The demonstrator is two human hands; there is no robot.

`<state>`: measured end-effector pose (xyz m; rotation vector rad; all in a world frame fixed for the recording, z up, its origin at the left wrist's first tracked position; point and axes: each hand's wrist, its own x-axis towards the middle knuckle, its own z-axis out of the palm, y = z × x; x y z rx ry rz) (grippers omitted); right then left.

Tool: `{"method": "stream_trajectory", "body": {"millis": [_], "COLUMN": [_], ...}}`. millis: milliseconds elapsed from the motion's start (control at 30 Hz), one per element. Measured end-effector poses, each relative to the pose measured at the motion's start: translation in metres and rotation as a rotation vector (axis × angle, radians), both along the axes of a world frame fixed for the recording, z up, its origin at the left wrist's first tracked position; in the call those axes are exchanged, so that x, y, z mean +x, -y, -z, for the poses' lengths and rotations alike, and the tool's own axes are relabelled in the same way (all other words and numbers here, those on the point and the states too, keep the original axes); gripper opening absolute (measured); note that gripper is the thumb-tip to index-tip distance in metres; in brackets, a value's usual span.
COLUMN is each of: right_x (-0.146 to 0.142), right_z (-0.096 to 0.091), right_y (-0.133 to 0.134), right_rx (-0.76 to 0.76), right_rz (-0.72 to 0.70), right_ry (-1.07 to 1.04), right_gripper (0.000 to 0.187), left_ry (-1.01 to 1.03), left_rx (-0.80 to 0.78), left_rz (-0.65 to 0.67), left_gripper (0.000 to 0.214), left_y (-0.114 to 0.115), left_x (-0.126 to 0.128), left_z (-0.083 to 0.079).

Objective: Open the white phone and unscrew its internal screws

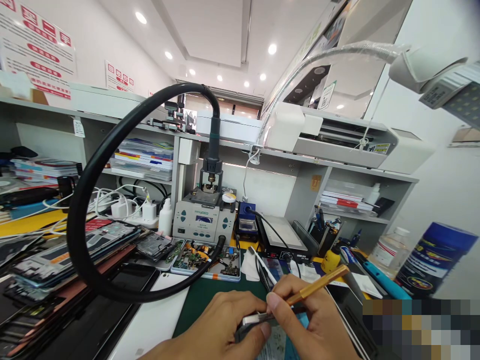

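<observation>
My left hand (221,320) is closed around a thin, phone-like device with a silver edge (255,318), which I see nearly edge-on. Between the thumb and fingers of my right hand (313,320) is a slim gold-handled tool (318,285), its handle slanting up to the right. The tool's working tip is hidden by my fingers, close to the device's edge. Both hands meet over a dark green mat (200,300). Behind them lies a shallow tray (228,276) full of small circuit boards and phone parts.
A thick black hose (77,225) loops from a grey hot-air station (202,220) across the left foreground. Stacked phones and screens (71,260) crowd the left side. At right stand a blue spray can (431,265), a clear bottle (388,252) and a yellow bottle (330,261). A lamp (450,90) hangs above.
</observation>
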<state>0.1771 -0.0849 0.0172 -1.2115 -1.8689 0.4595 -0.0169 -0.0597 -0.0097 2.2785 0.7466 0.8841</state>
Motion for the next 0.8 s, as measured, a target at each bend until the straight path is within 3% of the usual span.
{"method": "stream_trajectory", "body": {"millis": [800], "right_x": [-0.0022], "right_z": [-0.0029], "right_y": [0.0012], "right_rx": [0.002], "right_rz": [-0.010], "right_ry": [-0.008], "right_gripper": [0.035], "left_ry": [-0.009], "left_rx": [-0.032], "left_rz": [-0.025], "left_gripper": [0.027], "left_y": [0.0030], "left_x": [0.0000], "left_z": [-0.0039]}}
